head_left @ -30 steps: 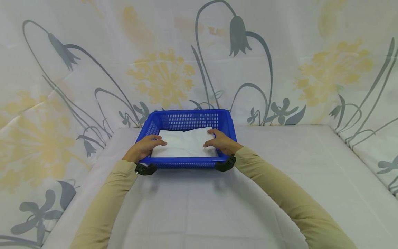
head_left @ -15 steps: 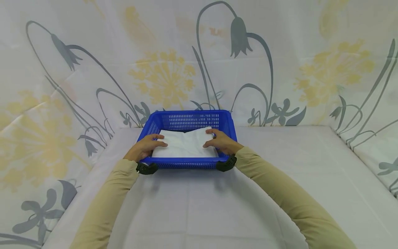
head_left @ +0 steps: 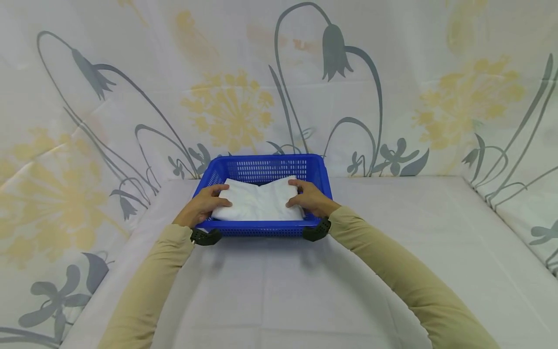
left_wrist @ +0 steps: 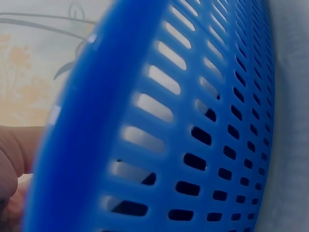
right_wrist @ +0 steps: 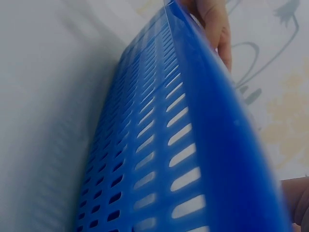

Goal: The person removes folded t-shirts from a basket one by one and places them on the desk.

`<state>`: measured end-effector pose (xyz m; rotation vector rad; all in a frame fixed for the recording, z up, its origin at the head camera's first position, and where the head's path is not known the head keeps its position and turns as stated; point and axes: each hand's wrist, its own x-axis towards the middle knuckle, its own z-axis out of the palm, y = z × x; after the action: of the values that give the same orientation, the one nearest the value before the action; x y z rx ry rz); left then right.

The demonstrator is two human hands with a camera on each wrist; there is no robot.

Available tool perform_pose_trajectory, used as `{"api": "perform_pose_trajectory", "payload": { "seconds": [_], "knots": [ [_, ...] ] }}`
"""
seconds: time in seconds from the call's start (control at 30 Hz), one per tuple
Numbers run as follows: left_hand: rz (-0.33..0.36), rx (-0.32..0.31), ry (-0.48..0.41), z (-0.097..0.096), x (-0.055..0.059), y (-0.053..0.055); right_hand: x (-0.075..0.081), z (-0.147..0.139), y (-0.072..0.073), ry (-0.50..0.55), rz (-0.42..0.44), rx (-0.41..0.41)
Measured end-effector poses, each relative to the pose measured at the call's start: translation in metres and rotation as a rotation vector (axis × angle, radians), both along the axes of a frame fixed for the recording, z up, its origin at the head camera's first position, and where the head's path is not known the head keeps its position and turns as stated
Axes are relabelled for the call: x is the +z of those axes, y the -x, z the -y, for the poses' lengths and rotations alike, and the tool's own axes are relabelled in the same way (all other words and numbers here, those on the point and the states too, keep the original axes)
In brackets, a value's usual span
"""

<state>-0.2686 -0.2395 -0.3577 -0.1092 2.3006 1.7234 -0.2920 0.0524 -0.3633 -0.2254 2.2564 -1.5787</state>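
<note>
Blue perforated plastic basket (head_left: pixel 261 228), centre of frame. Inside: folded white cloth (head_left: pixel 259 201), long axis left-right, lying between both sets of fingers, an end near each. Left hand (head_left: pixel 201 206) and right hand (head_left: pixel 315 199): fingers part-spread, pinching opposite ends. Against the earlier frame: cloth's upper-left corner higher, left thumb further left.

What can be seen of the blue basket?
The blue basket looks like plastic: rectangular, open-topped, with slotted walls and a smooth rim. It stands upright on a white-covered surface, white cloth inside. The left hand and right hand reach over its sides, holding the cloth; rim contact is unclear.
</note>
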Motion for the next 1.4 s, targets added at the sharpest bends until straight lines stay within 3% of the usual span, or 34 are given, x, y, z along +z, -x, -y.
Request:
{"api": "perform_pose_trajectory", "payload": {
  "seconds": [0.3,0.53,0.73,1.1,1.4],
  "knots": [
    [-0.042,-0.011,-0.065,-0.001,0.006,-0.003,0.003,-0.003,0.000,0.031,-0.031,-0.010],
    [-0.058,-0.005,0.005,-0.003,0.014,-0.008,0.009,-0.009,-0.002,0.099,-0.027,0.006],
    [-0.048,0.024,-0.067,-0.009,0.014,-0.012,0.018,-0.012,-0.006,0.111,-0.044,-0.002],
    [-0.129,0.044,-0.110,-0.016,0.023,-0.025,0.030,-0.022,-0.016,0.129,-0.163,-0.018],
    [-0.160,0.082,-0.154,-0.024,0.024,-0.028,0.040,-0.029,-0.024,0.108,-0.193,-0.045]
  ]
}}
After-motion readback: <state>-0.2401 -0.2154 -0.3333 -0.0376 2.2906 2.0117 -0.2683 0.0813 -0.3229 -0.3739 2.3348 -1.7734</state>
